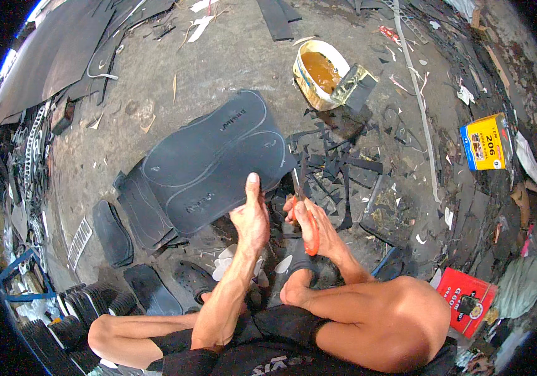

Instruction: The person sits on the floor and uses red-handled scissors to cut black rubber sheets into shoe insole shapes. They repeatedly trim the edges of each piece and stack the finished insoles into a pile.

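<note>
Right knee [416, 307]; scissors [312, 237] lengthwise, tips [295, 174] away

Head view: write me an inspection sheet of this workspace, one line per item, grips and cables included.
Surface: grey floor, stained and strewn with scraps.
Job's things: dark sheet with pale sole-shaped outlines; orange-handled scissors, blades at the sheet's right edge.
Clutter: black offcuts right of the sheet; long pale strip farther right.
Left grip: holds the sheet's near edge, thumb on top, fingers hidden beneath.
Right grip: closed around the scissors' handles.
Cables: nothing seen.
Surroundings: pale tub of amber-brown substance beyond the offcuts; yellow-and-blue tin at far right; red container beside the right knee.
</note>
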Available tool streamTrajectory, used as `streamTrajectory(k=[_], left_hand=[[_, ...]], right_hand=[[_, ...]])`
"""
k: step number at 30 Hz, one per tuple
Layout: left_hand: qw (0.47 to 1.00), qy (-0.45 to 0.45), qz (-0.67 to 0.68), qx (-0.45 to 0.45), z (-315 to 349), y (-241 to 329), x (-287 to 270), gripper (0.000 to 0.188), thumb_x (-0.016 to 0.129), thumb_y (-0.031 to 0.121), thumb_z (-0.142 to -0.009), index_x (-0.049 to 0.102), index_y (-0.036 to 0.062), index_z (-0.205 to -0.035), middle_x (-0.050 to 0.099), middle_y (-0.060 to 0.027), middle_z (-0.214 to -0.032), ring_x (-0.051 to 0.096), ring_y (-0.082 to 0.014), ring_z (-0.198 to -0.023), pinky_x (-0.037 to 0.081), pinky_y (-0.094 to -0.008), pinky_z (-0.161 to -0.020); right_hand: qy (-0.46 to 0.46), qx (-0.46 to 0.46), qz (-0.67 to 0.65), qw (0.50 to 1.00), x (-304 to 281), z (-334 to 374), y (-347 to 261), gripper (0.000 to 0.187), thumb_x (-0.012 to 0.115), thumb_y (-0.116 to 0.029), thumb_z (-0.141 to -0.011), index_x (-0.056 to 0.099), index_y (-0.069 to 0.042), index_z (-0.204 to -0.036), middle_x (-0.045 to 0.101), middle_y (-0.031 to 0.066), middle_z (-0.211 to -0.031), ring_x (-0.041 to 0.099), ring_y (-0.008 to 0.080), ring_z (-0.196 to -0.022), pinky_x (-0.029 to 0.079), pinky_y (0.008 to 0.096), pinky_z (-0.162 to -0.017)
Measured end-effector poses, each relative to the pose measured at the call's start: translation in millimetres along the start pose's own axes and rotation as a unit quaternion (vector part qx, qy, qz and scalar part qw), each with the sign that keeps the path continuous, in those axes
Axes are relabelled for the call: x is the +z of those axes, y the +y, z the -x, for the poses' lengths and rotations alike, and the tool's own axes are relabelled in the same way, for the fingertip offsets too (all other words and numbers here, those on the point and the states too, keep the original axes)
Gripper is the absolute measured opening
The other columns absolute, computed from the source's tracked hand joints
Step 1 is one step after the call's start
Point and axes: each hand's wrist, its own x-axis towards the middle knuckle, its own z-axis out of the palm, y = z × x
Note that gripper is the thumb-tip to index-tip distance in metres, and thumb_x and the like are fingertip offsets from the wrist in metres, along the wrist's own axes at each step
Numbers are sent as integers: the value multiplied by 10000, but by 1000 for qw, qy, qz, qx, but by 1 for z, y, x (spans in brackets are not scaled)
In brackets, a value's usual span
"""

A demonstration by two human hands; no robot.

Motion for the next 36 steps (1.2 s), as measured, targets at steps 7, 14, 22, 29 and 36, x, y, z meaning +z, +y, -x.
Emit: streamTrajectory(k=[7,14,22,29,36], left_hand=[[994,56,23,-91,13,-5,-15,350,776,242,-931,623,50,-1181,640,-23,-1079,587,-108,-880,503,-267,-766],[986,-13,-154,-63,-32,21,-60,450,773,61,-845,587,-11,-1248,649,-60,-1154,605,-181,-1022,474,-348,-934],[710,366,-527,291,-117,65,-218,752,796,347,-861,456,16,-1444,498,-203,-1396,474,-354,-1286,393,-463,-1092],[652,358,-667,44,-162,92,-343,1146,871,618,-668,377,-16,-1485,398,-224,-1528,319,-393,-1455,325,-564,-1146],[697,239,-659,152,-147,146,-327,490,896,222,-728,609,-20,-1042,702,-184,-1004,682,-324,-920,527,-403,-820]], right_hand=[[92,25,21,995,23,-9,-3,666,409,-540,-1064,530,-21,-666,515,97,-551,538,247,-511,438,399,-542],[99,100,-62,988,-8,-4,41,628,301,-578,-1085,599,-43,-946,522,7,-719,549,112,-688,475,270,-681],[91,157,-62,981,-16,6,54,666,350,-628,-1055,594,-20,-933,527,36,-716,570,134,-638,485,293,-596],[69,149,-77,983,-9,7,51,619,383,-599,-1061,576,-27,-925,520,18,-696,557,117,-622,473,282,-580],[43,118,-23,992,-9,1,40,612,381,-585,-1067,583,-18,-958,564,33,-741,594,139,-693,498,301,-651]])
